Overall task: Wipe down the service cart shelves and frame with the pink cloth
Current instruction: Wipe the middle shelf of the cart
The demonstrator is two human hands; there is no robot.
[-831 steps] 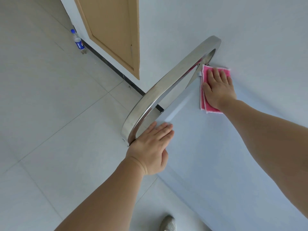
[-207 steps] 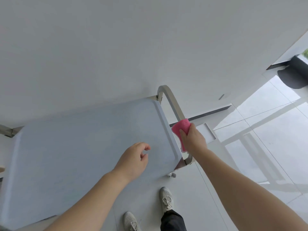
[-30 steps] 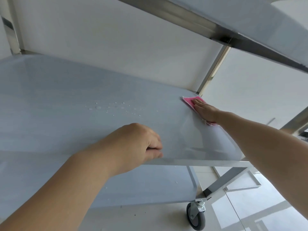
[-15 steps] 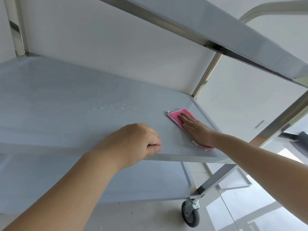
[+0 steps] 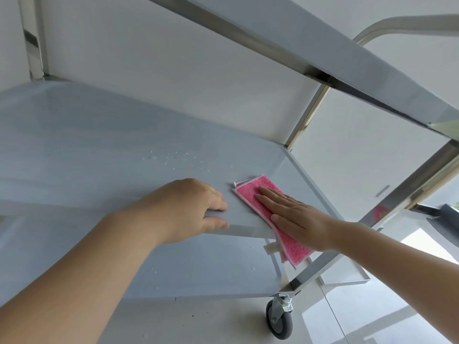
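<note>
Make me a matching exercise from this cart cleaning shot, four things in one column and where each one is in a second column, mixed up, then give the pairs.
Things
1. pink cloth
2. left hand
3. water droplets
4. caster wheel

Places
A. on the floor under the cart's near right corner
B. scattered on the middle shelf, beyond the hands
C. curled over the middle shelf's front edge
D. flat under the right hand, overhanging the shelf's front edge

Pairs: 1-D, 2-C, 3-B, 4-A
</note>
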